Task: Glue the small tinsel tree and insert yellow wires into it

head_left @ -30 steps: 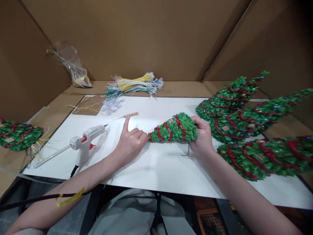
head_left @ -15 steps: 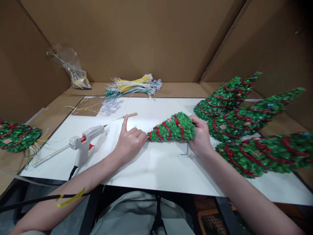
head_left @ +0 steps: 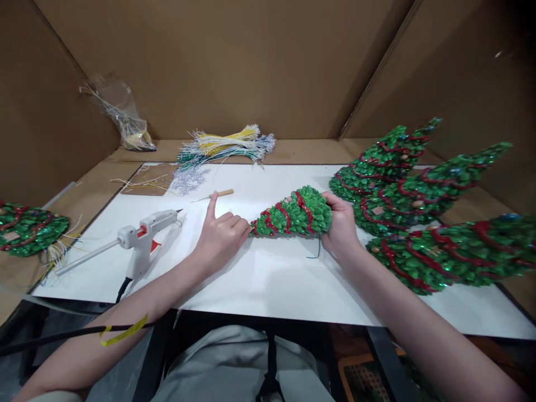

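A small green Christmas tree (head_left: 293,213) with red glittery garland lies sideways between my hands, its tip to the left. My right hand (head_left: 341,223) grips the tree's wide base, the fingers partly hidden behind it. At the tip, my left hand (head_left: 224,233) pinches the narrow end, with the index finger stretched out and away. A thin dark green wire (head_left: 319,248) hangs from the base next to my right hand. Just beyond my left index finger lies an awl (head_left: 221,194) with a wooden handle.
A white hot glue gun (head_left: 142,240) stands at the left with its cord. Several larger decorated trees (head_left: 422,201) crowd the right side, and another tree (head_left: 31,229) sits at far left. Behind are wire bundles (head_left: 228,146) and a plastic bag (head_left: 129,120). Cardboard walls (head_left: 230,67) enclose the table.
The view has shifted slightly. Both hands keep their hold on the small tree, which has hardly moved.
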A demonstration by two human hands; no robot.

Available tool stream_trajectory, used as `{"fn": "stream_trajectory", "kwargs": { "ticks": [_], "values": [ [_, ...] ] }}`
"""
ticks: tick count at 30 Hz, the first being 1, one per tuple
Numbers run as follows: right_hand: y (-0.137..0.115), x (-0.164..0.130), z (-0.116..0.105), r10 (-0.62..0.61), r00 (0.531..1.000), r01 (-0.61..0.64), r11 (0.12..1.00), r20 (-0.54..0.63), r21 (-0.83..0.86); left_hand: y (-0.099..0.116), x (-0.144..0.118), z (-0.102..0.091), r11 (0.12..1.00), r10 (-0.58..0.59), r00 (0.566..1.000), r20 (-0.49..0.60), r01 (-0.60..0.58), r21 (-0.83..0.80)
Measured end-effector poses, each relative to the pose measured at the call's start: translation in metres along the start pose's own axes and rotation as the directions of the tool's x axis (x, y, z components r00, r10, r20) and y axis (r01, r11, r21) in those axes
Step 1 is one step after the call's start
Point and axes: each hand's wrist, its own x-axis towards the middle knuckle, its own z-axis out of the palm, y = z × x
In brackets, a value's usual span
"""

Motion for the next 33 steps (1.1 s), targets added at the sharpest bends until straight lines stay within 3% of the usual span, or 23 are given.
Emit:
{"fn": "stream_trajectory", "kwargs": {
  "ticks": [19,28,33],
  "values": [
    [0.0034,0.0016,-0.0004,-0.001,1.0,0.0,1.0,0.003,0.023,0.0017,-0.0016,-0.0021,1.0,-0.031,0.998,0.053,0.031,-0.006],
    [0.0026,-0.001,0.0018,-0.047,0.998,0.047,0.999,-0.047,0.004,0.0019,-0.0004,-0.0028,0.999,-0.043,0.996,0.072,0.042,0.007],
    [0.0007,-0.0011,0.0011,-0.011,1.0,0.011,1.0,-0.028,0.011,0.0002,-0.0009,0.0001,0.999,-0.05,0.997,0.056,0.049,0.006]
  ]
}}
